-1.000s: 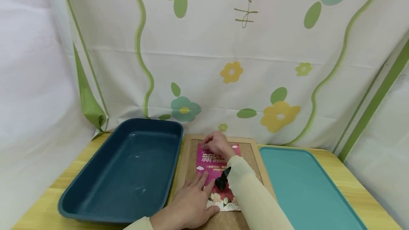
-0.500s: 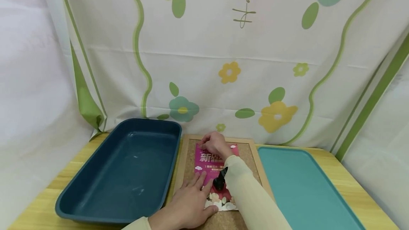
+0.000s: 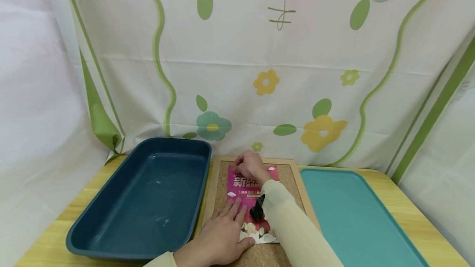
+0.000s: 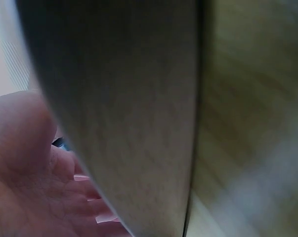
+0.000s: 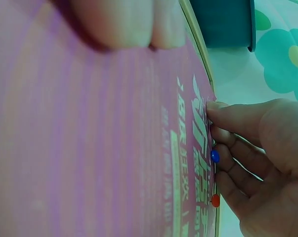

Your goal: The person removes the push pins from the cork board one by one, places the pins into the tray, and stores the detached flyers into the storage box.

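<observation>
A pink-and-purple flyer (image 3: 237, 195) with large lettering lies on a wood-framed corkboard (image 3: 265, 256). My left hand (image 3: 224, 232) rests flat on the flyer's lower left, fingers spread. In the left wrist view the palm (image 4: 25, 182) shows beside a blurred board edge (image 4: 119, 98). My right hand (image 3: 251, 167) is at the flyer's top left corner, thumb and fingertips pinching what looks like a push pin, mostly hidden by the thumb. In the right wrist view a blue push pin (image 5: 215, 156) and a red push pin (image 5: 215, 200) show at the flyer's top edge, beside the curled fingers.
A deep dark-blue tub (image 3: 148, 201) stands left of the board. A flat teal tray (image 3: 356, 213) lies on its right. Both are on a wood-grain table (image 3: 70, 217), with a flowered curtain (image 3: 230, 61) behind. A black wrist camera (image 3: 257, 210) hangs under the right wrist.
The head view has shifted slightly. Both hands keep nearly the same places on the flyer, and the right hand stays at the top left corner.
</observation>
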Demonstrator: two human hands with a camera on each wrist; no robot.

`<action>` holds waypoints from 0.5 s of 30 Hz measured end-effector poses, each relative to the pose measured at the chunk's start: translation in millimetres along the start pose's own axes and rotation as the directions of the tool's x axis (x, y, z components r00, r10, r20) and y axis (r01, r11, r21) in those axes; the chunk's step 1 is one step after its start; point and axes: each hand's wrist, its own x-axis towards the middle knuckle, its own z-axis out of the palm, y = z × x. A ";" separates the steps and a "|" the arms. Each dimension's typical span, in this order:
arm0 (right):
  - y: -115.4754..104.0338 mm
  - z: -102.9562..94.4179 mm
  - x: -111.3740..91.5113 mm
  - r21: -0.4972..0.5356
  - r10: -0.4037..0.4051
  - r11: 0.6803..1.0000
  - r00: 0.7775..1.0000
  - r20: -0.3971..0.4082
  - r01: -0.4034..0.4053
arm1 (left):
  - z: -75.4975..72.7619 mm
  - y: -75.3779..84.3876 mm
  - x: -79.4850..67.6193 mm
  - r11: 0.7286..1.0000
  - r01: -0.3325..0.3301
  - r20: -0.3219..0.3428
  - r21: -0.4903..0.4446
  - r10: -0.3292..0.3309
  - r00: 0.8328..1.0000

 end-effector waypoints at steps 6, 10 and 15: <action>-3.6 -0.4 -1.2 -0.011 0.006 1.000 1.000 0.005 -0.006 | -0.5 -0.2 -0.9 1.000 0.005 0.001 -0.003 -0.005 1.000; -3.0 0.0 -2.3 -0.011 0.001 1.000 1.000 -0.002 -0.001 | -0.3 0.1 -1.0 1.000 0.003 0.001 -0.004 -0.003 1.000; -1.8 0.2 -4.3 0.008 -0.003 1.000 1.000 -0.011 0.003 | -1.3 0.2 -1.2 1.000 0.001 0.003 -0.013 -0.001 1.000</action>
